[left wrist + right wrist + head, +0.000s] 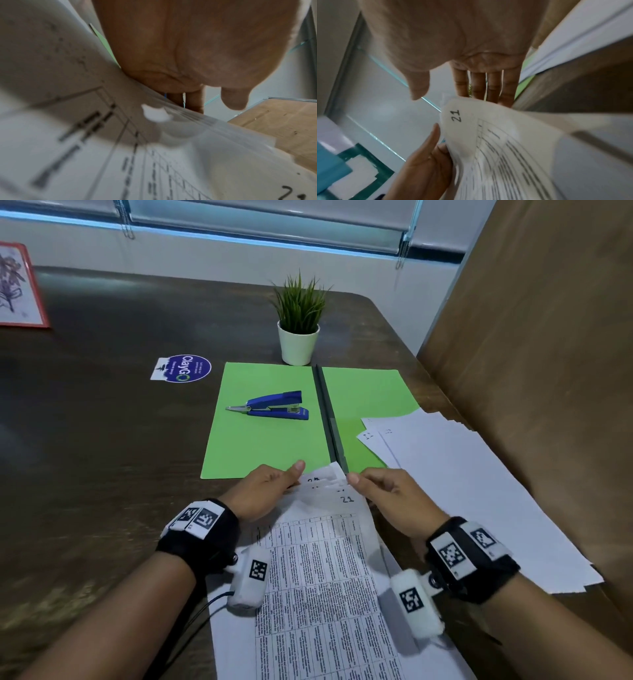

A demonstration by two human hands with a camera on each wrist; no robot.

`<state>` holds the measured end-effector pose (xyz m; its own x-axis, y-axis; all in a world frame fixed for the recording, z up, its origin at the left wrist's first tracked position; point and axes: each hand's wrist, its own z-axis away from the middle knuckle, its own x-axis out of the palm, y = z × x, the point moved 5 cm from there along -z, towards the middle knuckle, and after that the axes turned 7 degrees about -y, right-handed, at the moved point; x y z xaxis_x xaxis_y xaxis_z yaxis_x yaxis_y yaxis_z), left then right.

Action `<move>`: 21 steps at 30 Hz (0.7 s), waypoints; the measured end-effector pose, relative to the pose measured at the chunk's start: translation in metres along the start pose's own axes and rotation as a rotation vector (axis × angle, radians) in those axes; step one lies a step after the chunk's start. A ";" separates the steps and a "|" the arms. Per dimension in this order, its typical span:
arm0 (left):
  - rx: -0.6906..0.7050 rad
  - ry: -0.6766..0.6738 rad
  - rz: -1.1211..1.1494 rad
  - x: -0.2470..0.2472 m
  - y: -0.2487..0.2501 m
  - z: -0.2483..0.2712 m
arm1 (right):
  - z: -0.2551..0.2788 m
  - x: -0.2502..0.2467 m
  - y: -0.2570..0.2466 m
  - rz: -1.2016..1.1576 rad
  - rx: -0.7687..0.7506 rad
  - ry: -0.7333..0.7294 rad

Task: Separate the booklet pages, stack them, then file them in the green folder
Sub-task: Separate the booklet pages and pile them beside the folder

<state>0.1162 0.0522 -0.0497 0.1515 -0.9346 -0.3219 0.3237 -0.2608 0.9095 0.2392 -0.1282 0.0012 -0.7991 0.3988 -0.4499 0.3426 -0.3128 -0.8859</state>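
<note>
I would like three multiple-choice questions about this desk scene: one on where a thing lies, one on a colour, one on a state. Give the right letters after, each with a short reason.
1. Where does the stapler lie?
A. on the left half of the open folder
B. beside the plant pot on bare wood
C. on the loose white sheets

2. What colour is the stapler?
A. red
B. blue
C. black

3. How is the folder now?
A. shut flat
B. standing upright
C. lying open

Answers:
1 A: the stapler rests on the left half of the green folder, left of its dark spine.
2 B: its body is blue, with a metal tip.
3 C: both green halves lie spread on the table, while the left hand and right hand pinch the top of the booklet before it.
</note>
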 end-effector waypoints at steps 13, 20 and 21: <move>0.016 0.100 -0.156 0.006 0.005 -0.005 | 0.009 0.006 0.064 -0.209 0.144 0.217; -0.017 0.169 -0.191 0.007 0.003 -0.007 | 0.007 0.006 0.071 -0.273 0.114 0.330; -0.017 0.157 -0.170 0.008 0.002 -0.008 | 0.007 0.006 0.072 -0.279 0.096 0.315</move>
<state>0.1251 0.0464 -0.0520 0.2369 -0.8281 -0.5081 0.3719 -0.4058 0.8349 0.2556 -0.1544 -0.0642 -0.6596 0.7187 -0.2201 0.0752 -0.2283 -0.9707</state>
